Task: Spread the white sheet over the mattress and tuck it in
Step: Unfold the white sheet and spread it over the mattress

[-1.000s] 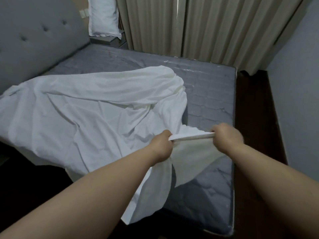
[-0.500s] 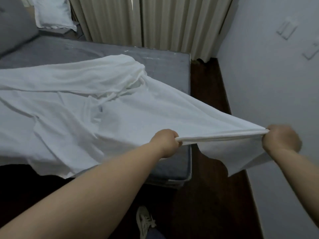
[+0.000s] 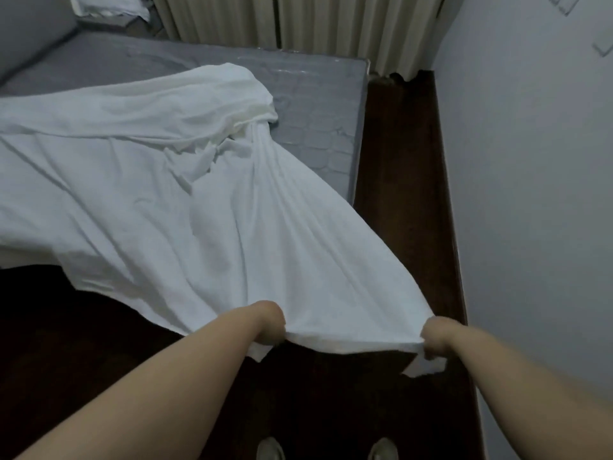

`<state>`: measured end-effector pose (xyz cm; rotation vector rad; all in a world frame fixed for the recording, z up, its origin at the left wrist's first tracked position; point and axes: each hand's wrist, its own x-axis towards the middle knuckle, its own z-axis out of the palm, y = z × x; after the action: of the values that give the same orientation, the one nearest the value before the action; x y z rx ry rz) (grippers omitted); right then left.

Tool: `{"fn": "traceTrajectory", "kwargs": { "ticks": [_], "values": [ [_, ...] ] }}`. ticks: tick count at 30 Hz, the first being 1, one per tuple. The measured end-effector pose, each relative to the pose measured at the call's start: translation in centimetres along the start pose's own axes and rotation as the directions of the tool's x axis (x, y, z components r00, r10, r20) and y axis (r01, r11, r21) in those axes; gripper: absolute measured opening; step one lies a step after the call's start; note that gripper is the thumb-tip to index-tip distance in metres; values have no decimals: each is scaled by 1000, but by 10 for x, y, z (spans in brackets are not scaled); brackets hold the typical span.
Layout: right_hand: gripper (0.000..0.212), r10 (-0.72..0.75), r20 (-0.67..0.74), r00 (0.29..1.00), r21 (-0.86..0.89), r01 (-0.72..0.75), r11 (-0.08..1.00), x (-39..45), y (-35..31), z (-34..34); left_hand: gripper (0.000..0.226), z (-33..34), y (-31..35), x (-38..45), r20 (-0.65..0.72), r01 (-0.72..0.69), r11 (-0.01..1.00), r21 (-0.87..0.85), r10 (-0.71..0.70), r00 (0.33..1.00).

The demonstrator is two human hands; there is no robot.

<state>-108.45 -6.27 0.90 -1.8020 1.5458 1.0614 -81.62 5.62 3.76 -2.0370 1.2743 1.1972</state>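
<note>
The white sheet (image 3: 159,180) lies rumpled over the near part of the grey mattress (image 3: 318,104) and stretches off its foot corner toward me, over the dark floor. My left hand (image 3: 270,323) is shut on the sheet's near hem. My right hand (image 3: 438,338) grips the same hem farther right, and a small corner flap hangs below it. The hem is pulled taut between both hands, low above the floor. A folded bunch of sheet sits mid-mattress. The far right part of the mattress is bare.
A grey padded headboard (image 3: 30,24) rises at the far left, with a white pillow (image 3: 109,8) beyond it. Beige curtains (image 3: 298,21) hang behind the bed. A narrow strip of dark floor (image 3: 404,194) runs between mattress and the white wall (image 3: 530,161). My shoes (image 3: 270,449) show below.
I have stepped back from the bed's foot corner, drawing the hem toward me and down. The sheet now stretches off the corner, and my hands have come closer to each other.
</note>
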Motion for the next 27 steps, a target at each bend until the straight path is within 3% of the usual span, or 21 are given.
{"fn": "traceTrajectory", "kwargs": {
  "ticks": [3,8,12,19,27],
  "values": [
    [35,-161,54,985,130,153,980,1,13,-18,39,-7,20,-1,13,116,993,35,-116,993],
    [27,-273,-158,949,216,303,928,0,51,-89,35,-45,70,0,-218,144,990,6,-140,966],
    [25,-318,-271,909,228,381,896,2,68,-149,36,-76,107,1,-307,132,987,-94,-155,939],
    [22,-436,-327,838,163,505,848,39,23,-212,38,-126,122,22,-348,90,979,-181,-149,926],
    [19,-469,-312,826,67,511,857,86,-26,-308,30,-222,112,95,-304,84,965,-248,-159,939]
  ]
}}
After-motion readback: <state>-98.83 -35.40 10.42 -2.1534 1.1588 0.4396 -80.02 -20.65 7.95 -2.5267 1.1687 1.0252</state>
